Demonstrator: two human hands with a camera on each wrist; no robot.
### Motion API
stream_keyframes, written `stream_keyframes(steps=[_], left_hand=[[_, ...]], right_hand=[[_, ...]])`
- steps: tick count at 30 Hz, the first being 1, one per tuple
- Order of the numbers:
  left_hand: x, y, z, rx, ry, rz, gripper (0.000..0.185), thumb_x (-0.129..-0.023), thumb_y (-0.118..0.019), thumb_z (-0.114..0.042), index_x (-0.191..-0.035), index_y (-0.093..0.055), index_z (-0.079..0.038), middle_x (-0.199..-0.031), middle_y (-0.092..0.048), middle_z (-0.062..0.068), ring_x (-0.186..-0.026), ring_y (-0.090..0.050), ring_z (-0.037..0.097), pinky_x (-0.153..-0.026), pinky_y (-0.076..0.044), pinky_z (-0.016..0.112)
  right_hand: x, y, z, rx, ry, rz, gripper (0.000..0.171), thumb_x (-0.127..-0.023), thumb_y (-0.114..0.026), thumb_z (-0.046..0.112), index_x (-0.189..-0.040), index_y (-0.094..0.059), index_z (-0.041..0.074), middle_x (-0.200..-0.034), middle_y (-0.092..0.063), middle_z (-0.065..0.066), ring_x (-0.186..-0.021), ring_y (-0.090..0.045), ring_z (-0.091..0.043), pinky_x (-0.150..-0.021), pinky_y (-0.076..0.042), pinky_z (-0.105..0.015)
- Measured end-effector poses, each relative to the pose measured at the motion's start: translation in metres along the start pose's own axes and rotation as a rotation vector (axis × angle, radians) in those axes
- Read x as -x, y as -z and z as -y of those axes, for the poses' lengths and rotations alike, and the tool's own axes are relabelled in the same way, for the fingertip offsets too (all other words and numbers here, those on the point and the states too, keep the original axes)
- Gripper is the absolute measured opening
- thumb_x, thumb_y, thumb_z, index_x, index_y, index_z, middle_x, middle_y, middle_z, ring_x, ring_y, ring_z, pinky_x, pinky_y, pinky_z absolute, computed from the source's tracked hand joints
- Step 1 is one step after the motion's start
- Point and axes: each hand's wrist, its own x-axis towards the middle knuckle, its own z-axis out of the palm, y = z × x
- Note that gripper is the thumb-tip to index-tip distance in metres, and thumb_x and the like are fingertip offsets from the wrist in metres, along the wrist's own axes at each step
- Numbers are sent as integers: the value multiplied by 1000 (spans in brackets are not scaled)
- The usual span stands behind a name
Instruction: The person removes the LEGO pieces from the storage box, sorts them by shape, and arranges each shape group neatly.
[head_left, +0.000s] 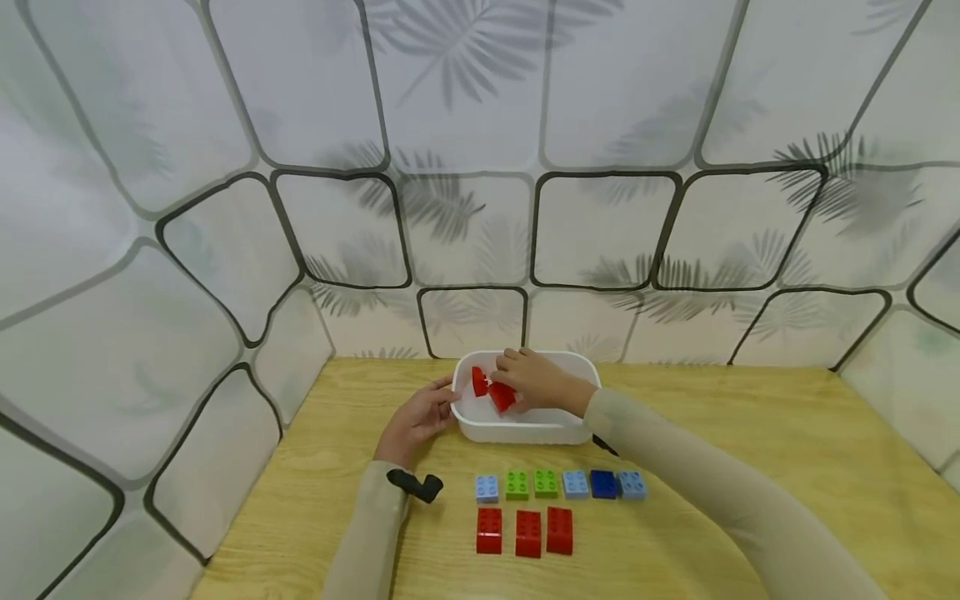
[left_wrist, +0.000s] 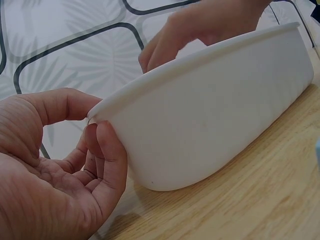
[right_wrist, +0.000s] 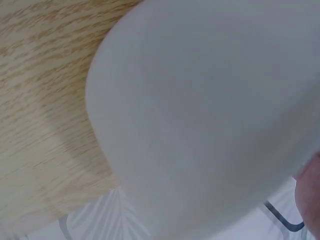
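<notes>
A white plastic tub (head_left: 498, 433) stands on the table near the back wall. My left hand (head_left: 422, 418) pinches its left rim between thumb and fingers, as the left wrist view also shows (left_wrist: 65, 165). My right hand (head_left: 540, 382) reaches over the rim into the tub, its fingers and thumb around a red toy building brick (head_left: 502, 397). Another red brick (head_left: 478, 382) is just left of it inside the tub. The right wrist view mostly shows the tub's outer wall (right_wrist: 200, 110), and the right fingertips are hidden there.
In front of the tub lies a row of light blue (head_left: 487, 488), green (head_left: 517, 485) and dark blue (head_left: 603, 484) bricks. Nearer me are three red curved-top bricks (head_left: 528, 533). The wooden table (head_left: 720, 442) meets a patterned wall covering (head_left: 480, 225) behind and at the sides.
</notes>
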Motion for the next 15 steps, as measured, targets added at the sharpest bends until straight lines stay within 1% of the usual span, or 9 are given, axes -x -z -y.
stream_keyframes(steps=[4,6,8,10,15], left_hand=[[-1,0,-1,11,-4,6,54,-102,-49,1,-153,-31,-3,-104,-63,1,-70,-54,6,-61,-45,16],[0,0,-1,15,-3,8,53,-102,-48,2,-153,-31,-3,-101,-63,0,-68,-53,6,-60,-44,16],[0,0,0,14,-2,7,53,-102,-47,3,-153,-31,-3,-99,-62,-1,-66,-51,6,-59,-43,16],[0,-1,0,16,0,-2,54,-102,-47,3,-153,-31,-4,-100,-62,0,-66,-51,6,-59,-43,16],[0,-3,-1,10,4,-1,55,-102,-48,3,-154,-30,-4,-99,-61,0,-67,-51,7,-58,-42,16]], right_hand=[[2,4,-3,-36,-49,-4,49,-84,-82,34,-126,-67,14,-119,-63,-8,-110,-54,-25,-95,-49,-40],[4,7,-4,-53,-67,-24,48,-84,-82,34,-125,-67,14,-119,-63,-7,-110,-54,-24,-95,-49,-39],[9,9,-4,-76,-76,-64,47,-83,-82,34,-124,-67,14,-118,-63,-7,-108,-53,-23,-94,-49,-39],[14,13,-3,-91,-72,-122,47,-82,-83,34,-121,-68,12,-115,-63,-7,-106,-54,-24,-91,-50,-39],[30,23,0,-91,-58,-261,47,-82,-84,37,-117,-67,10,-110,-63,-7,-102,-55,-24,-88,-50,-38]])
